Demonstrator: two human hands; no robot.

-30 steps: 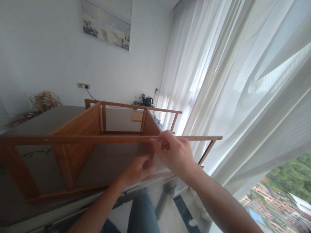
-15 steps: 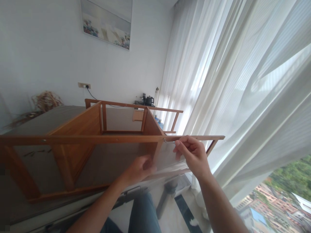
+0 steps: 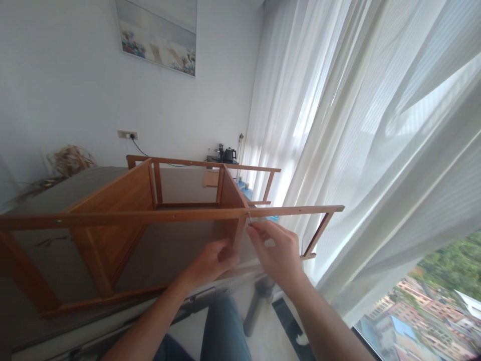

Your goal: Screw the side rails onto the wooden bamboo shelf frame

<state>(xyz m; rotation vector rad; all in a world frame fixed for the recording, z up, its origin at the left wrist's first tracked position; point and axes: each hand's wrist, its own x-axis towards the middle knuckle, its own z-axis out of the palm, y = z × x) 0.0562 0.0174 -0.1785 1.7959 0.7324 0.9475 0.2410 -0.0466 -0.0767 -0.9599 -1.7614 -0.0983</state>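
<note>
My right hand (image 3: pixel 280 250) pinches a thin metal hex key (image 3: pixel 249 218), closed on its lower end. The key's upper end meets the front rail (image 3: pixel 203 215) of a wooden rack frame where a shelf board (image 3: pixel 235 193) joins it. Lower and to the left, my left hand (image 3: pixel 216 260) has its fingers curled against the near end of that board, just below the rail. Its fingertips are partly hidden. The rack lies on its side, its far rail (image 3: pixel 180 162) running parallel behind.
Grey fabric (image 3: pixel 108 175) lies under the rack. White curtains (image 3: pixel 338 125) hang along the window at right. A black kettle (image 3: pixel 229 154) stands on a small table by the back wall. A grey cylindrical leg (image 3: pixel 257 306) is beside my knees (image 3: pixel 225 331).
My right hand has swung left and down with the hex key, which pointed right along the rail and now points downward. My left hand stays near the board.
</note>
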